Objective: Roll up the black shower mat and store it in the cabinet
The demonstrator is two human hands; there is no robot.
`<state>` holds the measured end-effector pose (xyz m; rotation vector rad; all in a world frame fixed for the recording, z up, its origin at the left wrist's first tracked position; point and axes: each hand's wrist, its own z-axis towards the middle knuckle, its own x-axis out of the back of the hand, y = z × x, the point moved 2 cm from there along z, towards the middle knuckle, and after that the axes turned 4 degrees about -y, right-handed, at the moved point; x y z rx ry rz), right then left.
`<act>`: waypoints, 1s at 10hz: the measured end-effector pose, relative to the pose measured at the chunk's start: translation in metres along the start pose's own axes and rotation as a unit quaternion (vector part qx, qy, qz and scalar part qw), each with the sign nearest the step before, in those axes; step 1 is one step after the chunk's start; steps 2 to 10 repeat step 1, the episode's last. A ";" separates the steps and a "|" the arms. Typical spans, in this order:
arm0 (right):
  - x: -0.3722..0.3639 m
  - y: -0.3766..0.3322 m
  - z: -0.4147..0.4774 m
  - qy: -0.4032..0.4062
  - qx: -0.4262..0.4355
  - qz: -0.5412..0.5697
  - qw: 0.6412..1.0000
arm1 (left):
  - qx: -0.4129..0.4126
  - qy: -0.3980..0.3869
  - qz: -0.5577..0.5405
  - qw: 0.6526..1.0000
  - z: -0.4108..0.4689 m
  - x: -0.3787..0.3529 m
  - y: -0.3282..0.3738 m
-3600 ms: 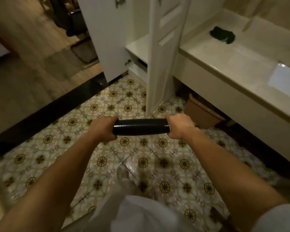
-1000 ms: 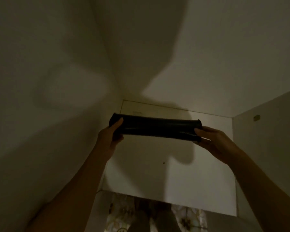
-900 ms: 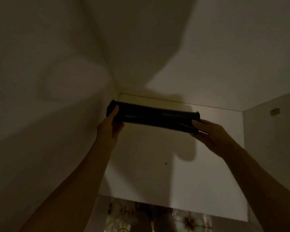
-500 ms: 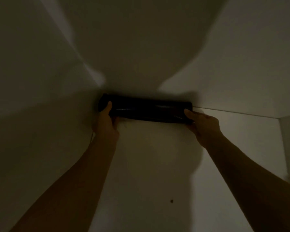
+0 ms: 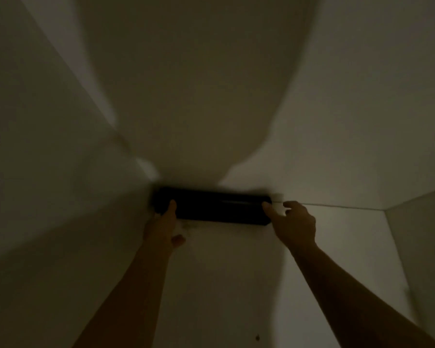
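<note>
Rolled black shower mat is a tight dark cylinder lying horizontal, long axis left to right, deep inside the white cabinet, pushed into the back left corner where the shelf floor meets the rear wall. Surface looks smooth and slightly glossy, one thin pale highlight streak running along its upper right part; otherwise near-uniform black, texture too dark to read. Left end sits tight against the cabinet's left wall, right end stops short of the middle of the rear edge. Roll looks even in thickness, no loose flap visible. Left hand is at the mat's left end, one finger raised up across the front of the roll and touching it, the remaining fingers curled below; not wrapped around it, hand open. Right hand is at the mat's right end, thumb tip touching the roll's end, other fingers spread and loose beside it, not clamped on anything. Hands well apart, one at each end of the roll. Both bare forearms reach up from the bottom of the frame. Cabinet interior is plain white and dim, big soft shadow over the rear wall above the mat. Small dark speck on the shelf floor near the bottom edge.
</note>
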<state>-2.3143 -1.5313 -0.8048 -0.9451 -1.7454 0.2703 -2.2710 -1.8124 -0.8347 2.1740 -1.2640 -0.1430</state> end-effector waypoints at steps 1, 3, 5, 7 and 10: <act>0.063 -0.025 -0.048 -0.010 0.012 -0.033 0.999 | -0.074 0.008 0.112 0.991 -0.067 0.014 0.024; 0.063 -0.025 -0.048 -0.010 0.012 -0.033 0.999 | -0.074 0.008 0.112 0.991 -0.067 0.014 0.024; 0.063 -0.025 -0.048 -0.010 0.012 -0.033 0.999 | -0.074 0.008 0.112 0.991 -0.067 0.014 0.024; 0.063 -0.025 -0.048 -0.010 0.012 -0.033 0.999 | -0.074 0.008 0.112 0.991 -0.067 0.014 0.024; 0.063 -0.025 -0.048 -0.010 0.012 -0.033 0.999 | -0.074 0.008 0.112 0.991 -0.067 0.014 0.024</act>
